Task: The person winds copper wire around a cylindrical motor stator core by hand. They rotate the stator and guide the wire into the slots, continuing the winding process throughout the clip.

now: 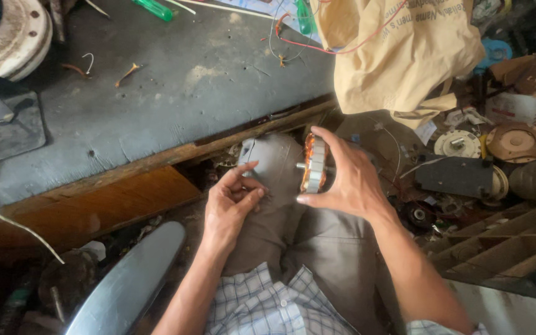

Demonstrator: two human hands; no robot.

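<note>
My right hand [348, 180] grips a small motor stator [314, 164], a grey metal stack with copper windings and a short shaft pointing left. It is held above my knee in grey trousers [280, 186]. My left hand [231, 201] is just left of it, fingers pinched together, possibly on a thin wire that is too fine to make out. The two hands are a few centimetres apart.
A grey worn workbench [156, 93] with a wooden edge runs across the top left, with green screwdrivers [154, 8] and loose wires. A tan cloth bag [398, 49] hangs over its right end. Motor parts and boxes [516, 142] clutter the right. A grey fan blade [125, 285] lies lower left.
</note>
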